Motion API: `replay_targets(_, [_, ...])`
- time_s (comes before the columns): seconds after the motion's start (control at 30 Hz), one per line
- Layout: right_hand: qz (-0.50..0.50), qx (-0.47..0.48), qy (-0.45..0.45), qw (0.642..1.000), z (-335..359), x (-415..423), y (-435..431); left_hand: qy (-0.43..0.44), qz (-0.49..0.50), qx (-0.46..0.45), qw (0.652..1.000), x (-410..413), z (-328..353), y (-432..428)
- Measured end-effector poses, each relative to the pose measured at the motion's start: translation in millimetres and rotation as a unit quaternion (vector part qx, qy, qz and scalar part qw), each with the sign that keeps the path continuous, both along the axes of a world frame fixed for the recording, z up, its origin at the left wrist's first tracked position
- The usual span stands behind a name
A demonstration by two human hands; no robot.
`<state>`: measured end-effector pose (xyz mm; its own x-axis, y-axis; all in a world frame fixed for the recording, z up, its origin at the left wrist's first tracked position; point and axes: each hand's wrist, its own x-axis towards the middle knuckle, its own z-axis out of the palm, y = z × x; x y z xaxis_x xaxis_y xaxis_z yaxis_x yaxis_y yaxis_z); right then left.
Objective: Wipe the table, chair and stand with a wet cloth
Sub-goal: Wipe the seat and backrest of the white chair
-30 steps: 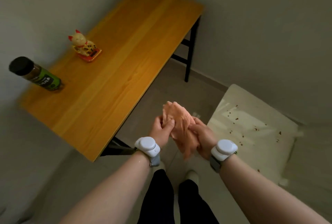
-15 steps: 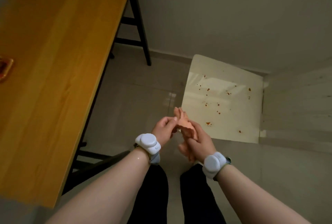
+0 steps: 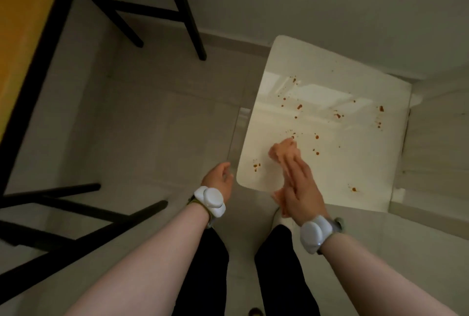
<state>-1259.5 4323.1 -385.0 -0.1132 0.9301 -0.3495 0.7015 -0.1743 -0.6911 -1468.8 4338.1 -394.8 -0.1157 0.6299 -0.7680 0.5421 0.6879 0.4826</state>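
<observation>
A white chair seat (image 3: 342, 158) lies below me at the right, dotted with several reddish-brown stains. My right hand (image 3: 300, 189) rests flat on an orange-pink cloth (image 3: 283, 152) and presses it onto the seat's near left part; the cloth sticks out past my fingertips and under my palm. My left hand (image 3: 219, 181) hovers empty just off the seat's left front corner, fingers loosely curled and apart. The wooden table's top (image 3: 22, 24) shows only as an orange strip at the far left.
The table's black legs and braces (image 3: 142, 11) stand at the upper left, and more black bars (image 3: 83, 229) cross the floor at the lower left. A wall runs behind the chair. The chair's backrest (image 3: 436, 138) rises at the right. My dark-trousered legs (image 3: 200, 277) are below.
The view swung from the table down to the chair. My left hand let go of the cloth, and my right hand carried it down onto the stained seat.
</observation>
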Motion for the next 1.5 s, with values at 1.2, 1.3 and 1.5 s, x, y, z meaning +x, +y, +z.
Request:
replay_targets(1.2, [0.160, 0.160, -0.245, 0.943, -93.4, 27.1, 25.8, 0.155, -0.188, 0.171, 0.955, 62.5, -80.9, 68.4])
replay_targets(1.3, [0.194, 0.156, -0.259, 0.933, -94.5, 43.4, 75.3, 0.182, -0.186, 0.174, 0.950, 65.6, -90.0, 64.0])
replay_targets(1.5, [0.065, 0.153, -0.243, 0.955, -101.4, 55.5, 89.8, 0.171, -0.159, 0.211, 0.949, 65.9, -92.5, 63.0])
